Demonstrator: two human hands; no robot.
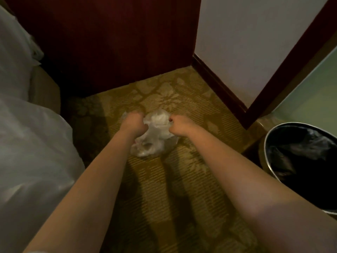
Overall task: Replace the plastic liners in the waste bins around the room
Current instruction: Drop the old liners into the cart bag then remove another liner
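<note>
While both arms reach down over the patterned carpet point(164, 189), the left hand point(134, 123) and right hand point(179, 126) each grip an edge of a crumpled clear plastic bag point(156, 141) — fingers curled into the film on either side. The bag hangs low between them, near the floor. At the right stands a round waste bin point(273, 133) — its black liner point(306, 157) is inside. White bedding point(27, 134) fills the left edge.

Premises present as a hotel-type bedroom. Evidence: white bed linen point(27, 125), gold floral-patterned carpet point(164, 99), dark red wooden panelling point(109, 42), round metal-rimmed waste bin point(300, 157).
</note>
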